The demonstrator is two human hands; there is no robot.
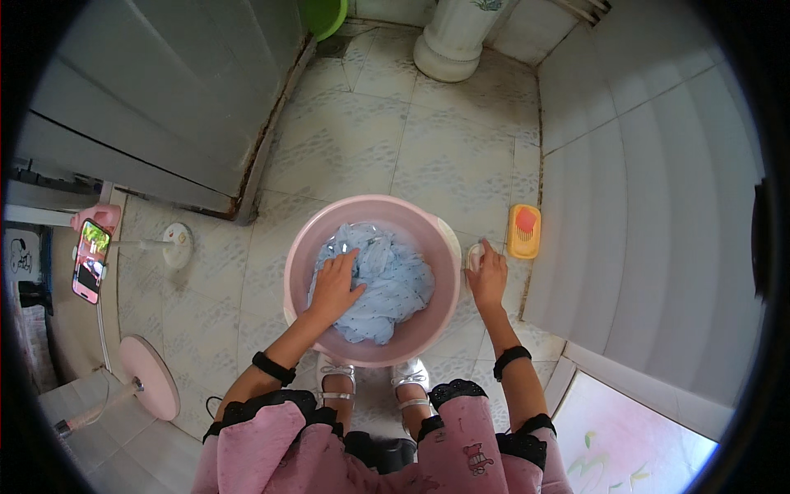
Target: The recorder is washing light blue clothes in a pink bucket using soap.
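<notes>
A pink basin (pixel 374 206) stands on the floor in front of me, with wet light-blue dotted fabric (pixel 387 288) bunched inside. Water shows around its upper left part. My left hand (pixel 333 286) lies on the left side of the fabric, palm down, fingers stretched out and thumb apart. Just outside the basin's right rim is my right hand (pixel 489 276), its fingers around a small whitish round thing (pixel 474 256). What that thing is, I cannot make out.
Right of my right hand, an orange soap dish (pixel 523 244) with a red insert lies by the tiled wall. At left are a phone (pixel 90 260) on a stand and a round pink base (pixel 150 377). A white pedestal (pixel 448 45) and a green basin (pixel 327 16) stand at the back.
</notes>
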